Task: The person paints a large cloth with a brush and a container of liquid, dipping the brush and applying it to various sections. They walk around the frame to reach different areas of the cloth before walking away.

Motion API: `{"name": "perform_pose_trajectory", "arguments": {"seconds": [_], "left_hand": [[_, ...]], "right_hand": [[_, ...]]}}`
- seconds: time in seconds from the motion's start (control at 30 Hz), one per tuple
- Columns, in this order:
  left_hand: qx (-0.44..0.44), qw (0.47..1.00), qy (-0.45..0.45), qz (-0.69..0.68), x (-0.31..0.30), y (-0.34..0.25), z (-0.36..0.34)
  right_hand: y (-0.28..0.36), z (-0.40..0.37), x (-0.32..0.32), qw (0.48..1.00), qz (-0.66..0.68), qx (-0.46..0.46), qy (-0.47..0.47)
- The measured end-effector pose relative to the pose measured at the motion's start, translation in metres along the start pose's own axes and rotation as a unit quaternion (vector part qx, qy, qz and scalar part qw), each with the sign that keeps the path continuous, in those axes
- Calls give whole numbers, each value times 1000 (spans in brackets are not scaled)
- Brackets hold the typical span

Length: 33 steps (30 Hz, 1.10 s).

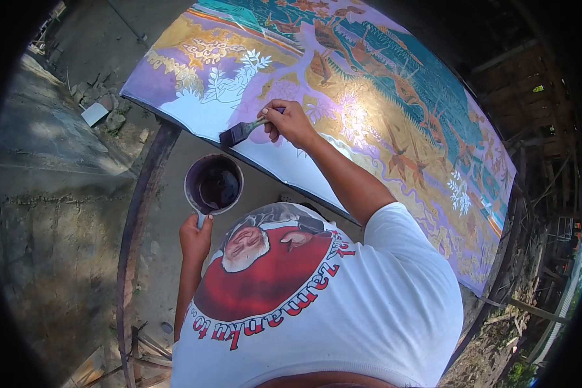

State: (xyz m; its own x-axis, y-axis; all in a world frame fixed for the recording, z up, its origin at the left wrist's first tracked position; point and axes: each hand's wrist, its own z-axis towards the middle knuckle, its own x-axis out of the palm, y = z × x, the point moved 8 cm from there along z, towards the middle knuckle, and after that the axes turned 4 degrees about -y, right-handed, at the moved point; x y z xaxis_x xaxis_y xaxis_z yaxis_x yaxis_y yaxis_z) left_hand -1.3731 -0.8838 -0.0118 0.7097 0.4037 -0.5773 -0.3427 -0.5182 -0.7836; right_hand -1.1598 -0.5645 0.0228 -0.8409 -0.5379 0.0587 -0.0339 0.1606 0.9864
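My right hand (286,123) is closed around the handle of a flat paintbrush (238,134). Its dark, wet-looking bristles are at the near edge of a stretched painted cloth (284,155), beside a patch of fresh purple. White unpainted areas lie along that edge, on both sides of the purple. My left hand (194,238) grips the handle of a round dipper (187,187), which hangs below the cloth's edge. Dark purple liquid fills part of it. The cloth carries brown bird figures, teal bands, ochre ground and white leaf outlines.
A curved dark frame rail (136,223) runs under the cloth on the left. Beyond it stands a concrete block (52,220). Rubble and a white piece (95,114) lie on the ground at upper left. Wooden slats (537,97) line the right side.
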Motion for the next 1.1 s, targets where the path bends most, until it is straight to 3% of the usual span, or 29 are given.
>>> {"name": "perform_pose_trajectory", "arguments": {"seconds": [0.03,0.1,0.17,0.23,0.3,0.33,0.4,0.5,0.6,0.73,0.77,0.83,0.97,1.03,1.1], "left_hand": [[0,1000,2,0,0,-2,-1],[-4,1000,9,-13,2,-6,0],[3,1000,5,-19,2,-9,0],[9,1000,-2,-23,1,-12,1],[52,998,-10,-15,-2,-25,2],[50,999,-14,-16,-2,-26,3],[53,998,-31,-29,-4,-26,5],[37,998,-42,-23,-9,-21,7],[30,998,-59,-18,-14,-9,7],[5,998,-61,-15,-19,3,1],[-1,998,-64,-16,-21,6,-1],[-6,997,-70,-17,-22,7,-5],[-52,996,-71,-20,-20,20,-14],[-62,995,-74,-18,-20,21,-15],[-60,996,-68,-1,-18,20,-19]], "right_hand": [[19,-7,11,998,-25,-51,26],[34,-26,46,988,-78,-26,130],[43,-44,83,923,-245,-218,200],[26,-56,107,867,-366,-256,220],[17,-58,112,865,-368,-254,227],[8,-51,102,920,-291,-149,217],[-11,-47,81,975,-109,65,184],[-15,-27,43,988,66,77,118],[-25,12,-1,984,159,72,22],[-52,86,-78,978,109,43,-173],[-61,107,-90,978,111,43,-171],[-63,125,-130,933,148,-7,-327],[-50,130,-109,953,101,23,-284],[-54,134,-69,991,84,98,-32],[-52,136,-77,992,79,98,-23]]}}
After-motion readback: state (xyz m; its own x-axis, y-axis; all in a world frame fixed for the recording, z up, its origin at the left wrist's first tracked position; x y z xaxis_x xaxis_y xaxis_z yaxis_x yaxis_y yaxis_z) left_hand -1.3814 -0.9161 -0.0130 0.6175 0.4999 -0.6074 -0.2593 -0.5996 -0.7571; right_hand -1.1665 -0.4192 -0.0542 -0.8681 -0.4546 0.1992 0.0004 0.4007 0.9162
